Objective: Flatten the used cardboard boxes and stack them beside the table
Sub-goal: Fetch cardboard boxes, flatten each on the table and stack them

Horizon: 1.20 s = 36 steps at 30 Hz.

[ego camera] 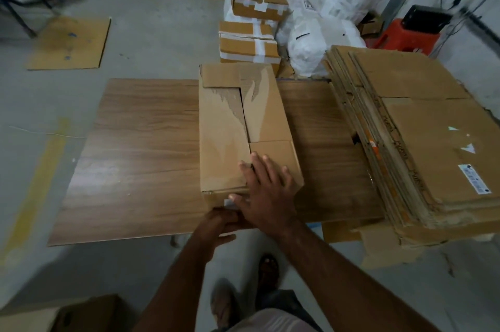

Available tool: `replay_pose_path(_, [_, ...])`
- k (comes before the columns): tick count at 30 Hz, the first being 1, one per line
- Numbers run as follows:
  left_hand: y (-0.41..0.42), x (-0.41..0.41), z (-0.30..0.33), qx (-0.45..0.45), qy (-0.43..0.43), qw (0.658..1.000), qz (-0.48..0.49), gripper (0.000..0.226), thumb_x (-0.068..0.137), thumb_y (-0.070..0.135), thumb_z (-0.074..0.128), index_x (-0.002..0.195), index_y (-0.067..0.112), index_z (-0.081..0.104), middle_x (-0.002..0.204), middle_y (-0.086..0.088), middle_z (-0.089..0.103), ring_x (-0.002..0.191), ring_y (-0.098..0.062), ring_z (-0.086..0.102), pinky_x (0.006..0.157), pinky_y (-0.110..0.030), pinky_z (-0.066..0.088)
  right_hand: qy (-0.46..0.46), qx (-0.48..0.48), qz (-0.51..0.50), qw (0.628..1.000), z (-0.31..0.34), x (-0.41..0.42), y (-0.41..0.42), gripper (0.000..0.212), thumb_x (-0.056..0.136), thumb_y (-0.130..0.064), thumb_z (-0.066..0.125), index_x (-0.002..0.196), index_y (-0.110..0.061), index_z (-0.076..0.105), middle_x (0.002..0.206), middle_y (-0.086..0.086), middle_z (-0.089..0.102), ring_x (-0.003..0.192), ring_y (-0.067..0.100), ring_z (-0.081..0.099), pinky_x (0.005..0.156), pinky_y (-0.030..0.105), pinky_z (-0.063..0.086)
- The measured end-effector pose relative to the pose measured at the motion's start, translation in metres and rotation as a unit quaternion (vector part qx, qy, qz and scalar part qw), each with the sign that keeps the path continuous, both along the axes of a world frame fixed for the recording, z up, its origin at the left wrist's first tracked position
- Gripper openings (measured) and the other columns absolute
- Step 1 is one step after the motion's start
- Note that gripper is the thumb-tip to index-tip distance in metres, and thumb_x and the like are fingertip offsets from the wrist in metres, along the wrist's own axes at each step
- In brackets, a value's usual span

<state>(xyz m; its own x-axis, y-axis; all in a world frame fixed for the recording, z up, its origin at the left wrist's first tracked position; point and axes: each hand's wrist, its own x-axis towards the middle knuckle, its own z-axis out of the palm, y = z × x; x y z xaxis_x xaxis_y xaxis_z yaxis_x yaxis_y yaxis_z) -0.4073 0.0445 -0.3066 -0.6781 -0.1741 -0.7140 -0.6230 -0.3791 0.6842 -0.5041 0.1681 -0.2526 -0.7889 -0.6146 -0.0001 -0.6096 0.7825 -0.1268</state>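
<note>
On the grey concrete floor [151, 42] at far left lies a flat cardboard sheet [69, 43]. A low wooden table [140, 158] fills the middle. On it stands an unflattened cardboard box [243, 126], its long axis running away from the viewer, top flaps closed with torn tape marks. The left hand [219, 226] curls its fingers against the box's near end, at a white label; what exactly it grips cannot be told. The right hand [266, 193] presses flat, fingers spread, on the near top. Behind are taped boxes [251, 23] and white sacks [322, 42]. At right, a stack of flattened boxes [416, 137] rests on the table's edge, before a red stool [405, 37].
</note>
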Motion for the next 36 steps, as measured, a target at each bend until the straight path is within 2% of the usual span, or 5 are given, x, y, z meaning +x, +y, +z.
replay_pose_path(7, [-0.092, -0.012, 0.008, -0.144, -0.055, 0.978, 0.138, 0.014, 0.102, 0.012, 0.053, 0.102, 0.001, 0.061, 0.106, -0.03, 0.066, 0.081, -0.034, 0.066, 0.07, -0.039, 0.052, -0.09, -0.19, -0.091, 0.973, 0.051, -0.059, -0.006, 0.037, 0.098, -0.061, 0.05, 0.106, -0.027, 0.063, 0.129, -0.007, 0.054, 0.119, 0.016, 0.05, 0.102, 0.038, 0.031])
replay_pose_path(14, [-0.118, -0.126, 0.088, -0.23, 0.061, 0.967, 0.089, 0.025, 0.099, 0.036, 0.064, 0.112, 0.014, 0.061, 0.115, -0.011, 0.064, 0.101, -0.026, 0.06, 0.077, -0.039, 0.049, -0.274, -0.188, -0.301, 0.894, 0.068, -0.162, -0.024, 0.075, 0.095, -0.048, 0.064, 0.153, -0.009, 0.037, 0.152, 0.011, 0.041, 0.124, 0.031, 0.054, 0.087, 0.034, 0.048])
replay_pose_path(20, [-0.106, -0.188, 0.1, -0.244, 0.009, 0.968, 0.05, 0.099, 0.061, 0.064, 0.085, 0.131, 0.004, 0.049, 0.126, -0.017, 0.06, 0.108, -0.038, 0.063, 0.084, -0.053, 0.06, -0.34, -0.245, -0.308, 0.854, 0.054, -0.175, -0.015, 0.08, 0.091, -0.057, 0.064, 0.151, -0.01, 0.04, 0.146, 0.012, 0.048, 0.118, 0.031, 0.058, 0.084, 0.04, 0.056])
replay_pose_path(29, [-0.103, -0.267, 0.139, -0.539, 0.046, 0.808, -0.232, 0.106, 0.06, 0.089, 0.069, 0.131, 0.012, 0.052, 0.133, -0.011, 0.055, 0.119, -0.033, 0.055, 0.106, -0.054, 0.043, -0.443, -0.353, -0.28, 0.775, 0.071, -0.071, 0.008, 0.053, 0.077, -0.057, 0.076, 0.102, -0.012, 0.061, 0.086, 0.0, 0.062, 0.073, 0.013, 0.057, 0.062, 0.026, 0.045])
replay_pose_path(36, [-0.071, -0.265, 0.09, -0.588, 0.021, 0.697, -0.41, 0.107, 0.083, 0.076, 0.06, 0.162, 0.026, 0.009, 0.171, 0.001, -0.005, 0.156, -0.03, -0.006, 0.114, -0.075, -0.005, -0.496, -0.324, -0.291, 0.751, 0.064, -0.052, -0.014, 0.036, 0.089, -0.04, 0.074, 0.066, -0.019, 0.057, 0.054, -0.01, 0.052, 0.053, 0.008, 0.049, 0.046, 0.022, 0.035])
